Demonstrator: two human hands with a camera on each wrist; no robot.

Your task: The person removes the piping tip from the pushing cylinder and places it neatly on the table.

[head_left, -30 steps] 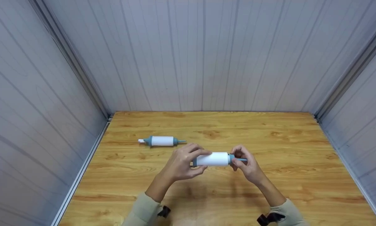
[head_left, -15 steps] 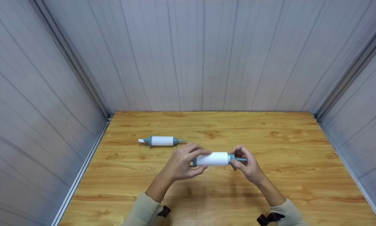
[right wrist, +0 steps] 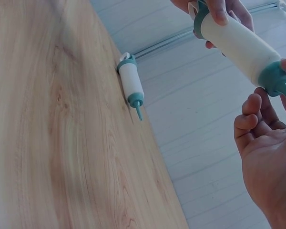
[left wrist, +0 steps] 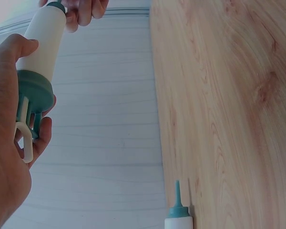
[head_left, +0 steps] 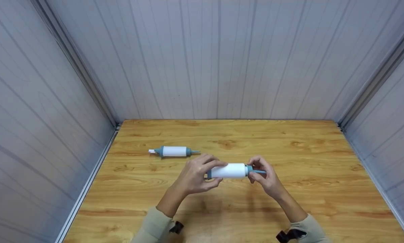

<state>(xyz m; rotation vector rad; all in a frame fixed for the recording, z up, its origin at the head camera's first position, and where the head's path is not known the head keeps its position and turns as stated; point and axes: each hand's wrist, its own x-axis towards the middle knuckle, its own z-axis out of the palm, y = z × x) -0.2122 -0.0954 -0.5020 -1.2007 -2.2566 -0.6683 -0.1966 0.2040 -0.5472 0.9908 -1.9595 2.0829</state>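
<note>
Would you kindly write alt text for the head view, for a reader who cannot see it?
A left hand grips a teal-ended white bottle above a wooden table, while the right hand pinches its nozzle end. A similar bottle lies farther back, to the left.

R hand (right wrist: 269,155) pinches teal cap (right wrist: 272,78) of white tube (right wrist: 240,45) btwn thumb & fingers; L hand (right wrist: 218,10) grips other end, nr teal collar (right wrist: 199,23). 2nd tube (right wrist: 131,80), white w/ teal ends, lies on wood bench (right wrist: 62,148), approx. parallel to its wall-side edge. Pale wall (right wrist: 195,124) beyond.
</note>
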